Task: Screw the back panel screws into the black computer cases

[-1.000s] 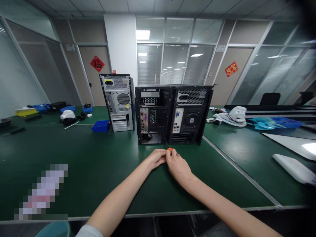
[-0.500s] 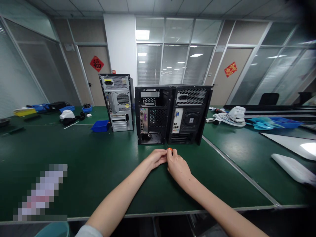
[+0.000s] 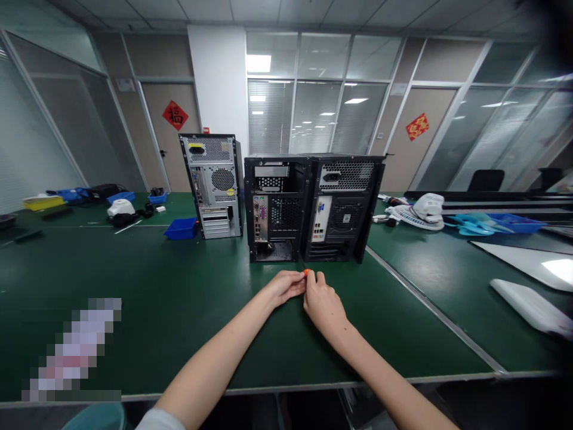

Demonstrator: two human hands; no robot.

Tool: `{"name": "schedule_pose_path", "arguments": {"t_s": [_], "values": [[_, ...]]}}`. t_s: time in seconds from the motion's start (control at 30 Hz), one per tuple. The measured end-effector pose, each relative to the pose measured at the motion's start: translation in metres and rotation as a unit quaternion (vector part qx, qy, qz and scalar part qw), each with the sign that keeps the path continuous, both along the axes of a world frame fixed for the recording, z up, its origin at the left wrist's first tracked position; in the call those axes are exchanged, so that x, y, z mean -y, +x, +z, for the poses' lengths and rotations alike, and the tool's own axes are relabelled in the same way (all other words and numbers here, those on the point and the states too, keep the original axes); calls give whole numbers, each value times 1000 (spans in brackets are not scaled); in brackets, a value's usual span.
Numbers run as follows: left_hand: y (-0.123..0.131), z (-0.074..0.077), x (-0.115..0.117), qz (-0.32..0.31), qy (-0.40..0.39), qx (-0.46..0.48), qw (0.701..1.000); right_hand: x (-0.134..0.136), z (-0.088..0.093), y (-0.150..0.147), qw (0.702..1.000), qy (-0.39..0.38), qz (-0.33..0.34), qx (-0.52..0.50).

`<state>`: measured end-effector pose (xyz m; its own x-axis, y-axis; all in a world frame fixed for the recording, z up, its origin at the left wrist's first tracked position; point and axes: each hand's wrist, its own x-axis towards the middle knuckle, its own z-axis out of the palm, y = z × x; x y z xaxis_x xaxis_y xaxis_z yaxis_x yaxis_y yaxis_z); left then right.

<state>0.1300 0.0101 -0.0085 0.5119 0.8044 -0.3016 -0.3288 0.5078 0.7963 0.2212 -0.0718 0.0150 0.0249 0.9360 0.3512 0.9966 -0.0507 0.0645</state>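
Observation:
My left hand (image 3: 285,288) and my right hand (image 3: 324,300) meet low over the green table, just in front of two black computer cases. A small orange piece (image 3: 307,272) shows at the fingertips; its kind cannot be made out. Right-hand fingers are closed round it, while those of the left press together against its side. Behind the hands, an opened-up computer case (image 3: 280,230) stands upright beside a second black case (image 3: 344,233), both with their rear panels toward me. Most of what the fingertips hold is hidden.
A taller grey computer tower (image 3: 216,197) stands at the back left by a blue tray (image 3: 181,229). To the right lie a white fan (image 3: 423,212), another blue tray (image 3: 521,224) and white panels (image 3: 528,303). A metal seam (image 3: 430,307) crosses the green table (image 3: 179,286).
My right fingers have shifted slightly about the orange piece, and its visible part looks a little different. Both hands stay in nearly the same place; the computer cases have not moved.

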Motion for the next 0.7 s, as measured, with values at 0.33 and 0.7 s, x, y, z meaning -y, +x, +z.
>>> {"name": "schedule_pose_path", "arguments": {"t_s": [0.33, 0.7], "values": [[0, -5, -3, -3, 1, -2, 1000, 2, 3, -2, 998, -24, -24, -52], [0, 3, 2, 1, -8, -18, 1000, 3, 9, 2, 988, -34, -25, -151]]}}
